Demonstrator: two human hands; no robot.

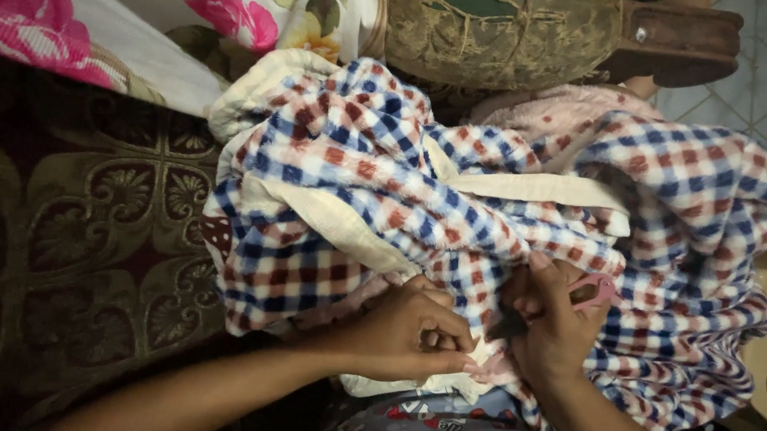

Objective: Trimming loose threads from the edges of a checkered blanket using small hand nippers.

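Left hand (413, 335), fingers curled shut, pinching a fold of cream lining at the near edge of the fleecy blue, red and white checked blanket (376, 173); right hand (558, 324), just beside it, closed around pink-handled scissors (592, 291), whose dark blades point toward the left fingertips and are partly hidden by cloth. At far left, a dark maroon and olive upholstered surface (85, 231) with a raised, woven floral medallion pattern. Above it, at the upper left corner, smooth white cotton fabric printed with pink flowers (237, 15). The checked blanket, plush and deeply rumpled, spreads from the centre to the right edge, its ribbed cream backing (529, 188) showing in turned-over bands. Behind it, at top centre, a rounded, worn olive cushion (500, 28), and a pale pink fuzzy cloth (557, 107). At bottom centre, a grey printed garment (427, 421). At the upper right corner, pale tiled floor (766, 76).
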